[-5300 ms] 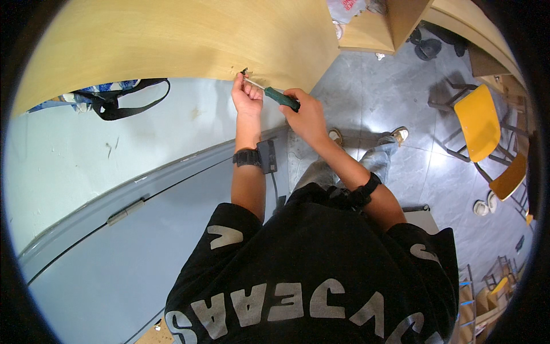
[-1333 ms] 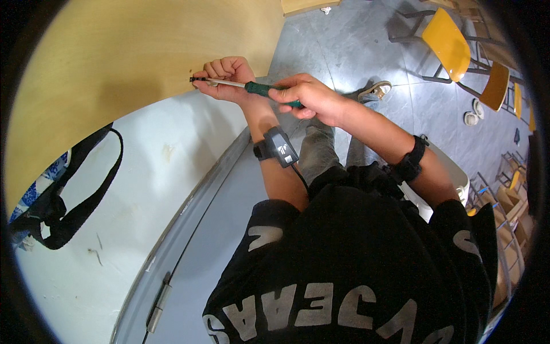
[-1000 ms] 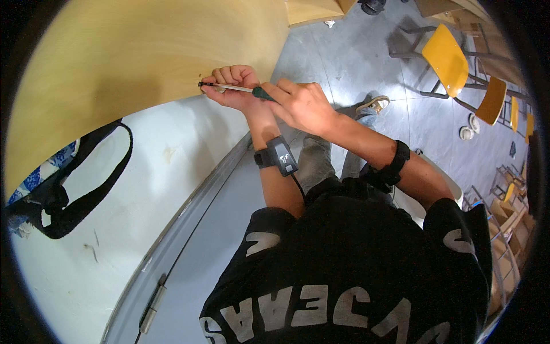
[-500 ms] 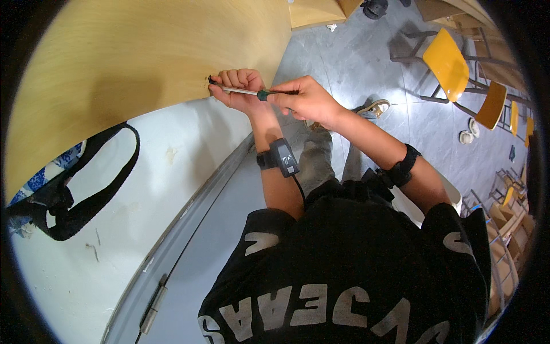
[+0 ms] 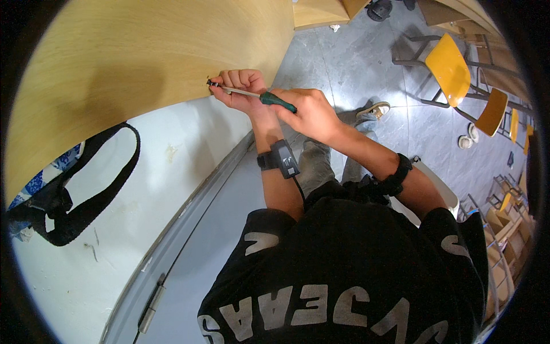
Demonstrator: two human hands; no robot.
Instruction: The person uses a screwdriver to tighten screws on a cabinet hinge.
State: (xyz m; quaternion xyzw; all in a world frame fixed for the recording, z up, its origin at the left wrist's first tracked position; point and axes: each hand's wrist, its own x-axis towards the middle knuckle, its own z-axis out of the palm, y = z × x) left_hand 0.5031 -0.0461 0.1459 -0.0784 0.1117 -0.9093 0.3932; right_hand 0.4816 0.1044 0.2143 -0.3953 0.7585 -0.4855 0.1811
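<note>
A screwdriver (image 5: 277,102) with a dark green handle and a thin metal shaft slants up to the left, and my right hand (image 5: 312,114) is closed on its handle. Its tip reaches a small dark fitting (image 5: 212,83) near the lower edge of the pale wooden panel (image 5: 189,40). Beside it, my left hand (image 5: 239,92) is closed with curled fingers, pinching the fitting between thumb and forefinger. The shaft passes in front of the left palm. What kind of fitting it is, I cannot tell.
A black strap (image 5: 109,195) with a blue-and-white cloth (image 5: 40,180) lies on the white surface (image 5: 143,189) at left. A grey metal frame with a hinge (image 5: 152,309) runs below. Yellow chairs (image 5: 448,70) stand on the grey tiled floor (image 5: 355,69) at right.
My right hand has turned and moved slightly down and right along the screwdriver, showing more of its green handle. The left hand stays at the fitting almost unmoved.
</note>
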